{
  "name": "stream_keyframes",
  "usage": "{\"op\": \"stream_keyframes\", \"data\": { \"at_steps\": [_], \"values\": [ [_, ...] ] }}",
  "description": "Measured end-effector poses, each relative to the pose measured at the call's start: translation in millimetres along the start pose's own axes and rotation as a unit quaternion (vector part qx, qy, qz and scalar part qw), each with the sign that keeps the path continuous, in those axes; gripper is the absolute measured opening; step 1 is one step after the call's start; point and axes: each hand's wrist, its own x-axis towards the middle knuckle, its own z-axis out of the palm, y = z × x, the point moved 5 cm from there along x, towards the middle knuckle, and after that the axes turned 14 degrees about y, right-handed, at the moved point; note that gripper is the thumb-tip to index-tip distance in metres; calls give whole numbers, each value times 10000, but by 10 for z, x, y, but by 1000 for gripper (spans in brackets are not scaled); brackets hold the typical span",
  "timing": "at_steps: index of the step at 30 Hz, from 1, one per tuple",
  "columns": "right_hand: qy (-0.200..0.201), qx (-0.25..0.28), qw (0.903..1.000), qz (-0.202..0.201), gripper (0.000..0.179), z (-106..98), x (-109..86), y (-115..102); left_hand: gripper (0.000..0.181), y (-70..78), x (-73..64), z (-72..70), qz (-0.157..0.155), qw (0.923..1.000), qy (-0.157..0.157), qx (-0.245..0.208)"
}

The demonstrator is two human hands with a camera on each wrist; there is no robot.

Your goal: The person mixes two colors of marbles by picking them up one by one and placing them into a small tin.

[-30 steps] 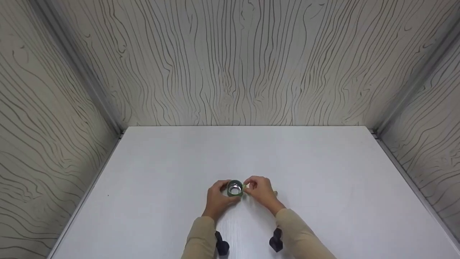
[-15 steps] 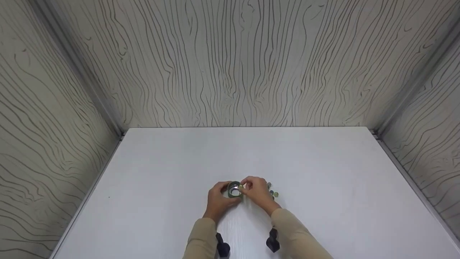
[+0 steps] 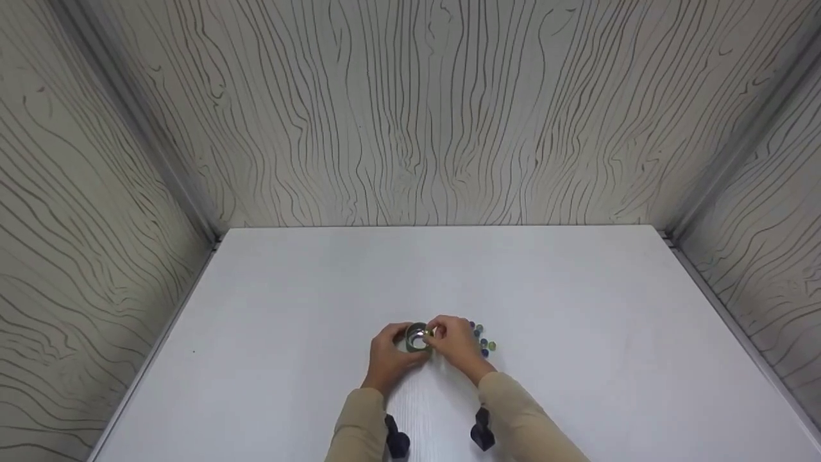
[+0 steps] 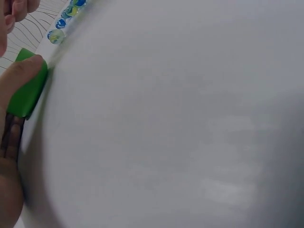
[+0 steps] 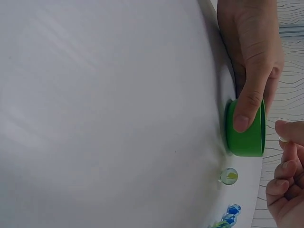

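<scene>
My left hand (image 3: 388, 358) grips a small green cup (image 5: 248, 141) with a shiny, silvery inside. The cup stands upright on the white table, with the thumb along its near side in both wrist views. Over the cup's right rim, my right hand (image 3: 453, 340) pinches a clear marble (image 5: 283, 139) between thumb and fingertips. A clear marble with a yellow-green swirl (image 5: 229, 176) lies on the table close to the cup. Farther right, several blue and green marbles (image 3: 484, 343) lie loosely grouped beside my right hand.
The white tabletop (image 3: 308, 289) reaches back to a wall with a wood-grain pattern (image 3: 410, 115). Similar panels stand to the left and right. A black device (image 3: 397, 443) is at the left wrist and another (image 3: 482, 436) at the right.
My right hand has moved left, carrying the pinched marble from beside the cup to over its rim. More loose marbles have come into sight behind it. The left hand stays on the cup.
</scene>
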Motion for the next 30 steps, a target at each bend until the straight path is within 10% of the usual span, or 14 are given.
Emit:
{"op": "stream_keyframes", "data": {
  "at_steps": [30],
  "values": [
    [-57, -190, 9998, 56, 11, 80, -16, 19, 53, 3, 10, 5, 38, 10000, 26, -33]
  ]
}}
